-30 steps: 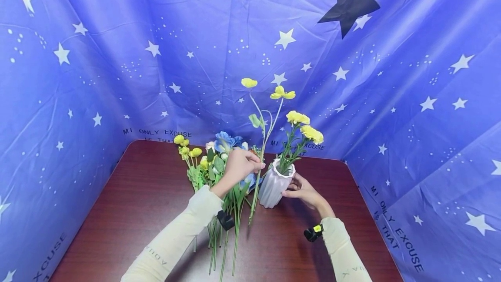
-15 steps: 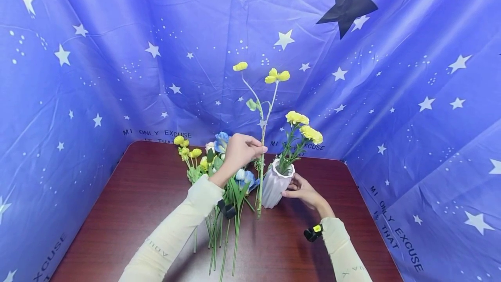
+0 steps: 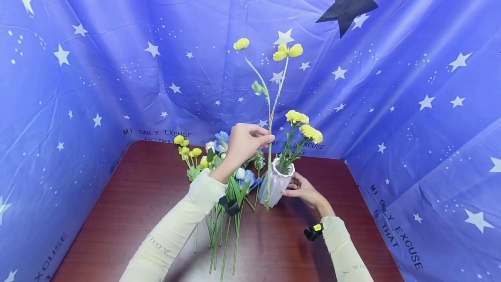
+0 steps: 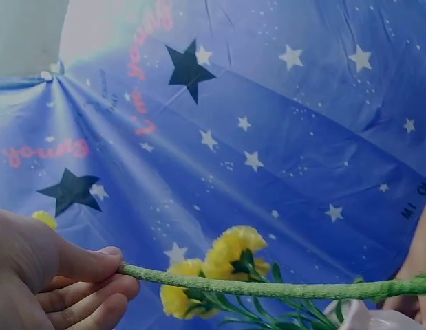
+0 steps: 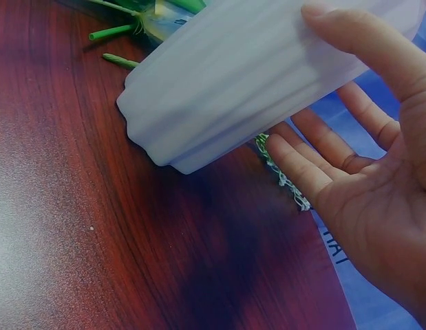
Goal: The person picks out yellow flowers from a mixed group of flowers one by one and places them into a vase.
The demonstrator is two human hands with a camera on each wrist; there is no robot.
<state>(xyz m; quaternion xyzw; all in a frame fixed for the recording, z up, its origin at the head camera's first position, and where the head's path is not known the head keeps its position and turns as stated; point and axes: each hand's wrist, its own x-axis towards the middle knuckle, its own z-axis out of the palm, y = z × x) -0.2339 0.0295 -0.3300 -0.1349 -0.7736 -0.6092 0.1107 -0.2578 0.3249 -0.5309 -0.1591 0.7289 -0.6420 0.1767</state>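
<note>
Between thumb and fingertips, my left hand (image 3: 247, 142) pinches a long flower stem (image 4: 268, 287) topped by yellow blooms (image 3: 288, 51). The stem stands nearly upright, its lower end in front of the vase in the head view. My right hand (image 3: 307, 193) holds the white fluted vase (image 3: 270, 190) from the right side; in the right wrist view the thumb lies on the vase wall and the fingers curl behind it. Yellow carnation-like flowers (image 3: 311, 133) with green leaves stand in the vase and lean right. The vase's inside is mostly hidden.
A pile of flowers lies left of the vase on the dark red wooden table (image 3: 129, 203), with blue blooms (image 3: 221, 142), small yellow blooms (image 3: 184, 147) and long green stems (image 3: 223, 243). A blue star-printed cloth (image 3: 219, 55) surrounds the table's back and sides.
My left hand has risen and shifted right, lifting the yellow flower stem higher and bringing its lower end in front of the vase. The right hand and vase have stayed put.
</note>
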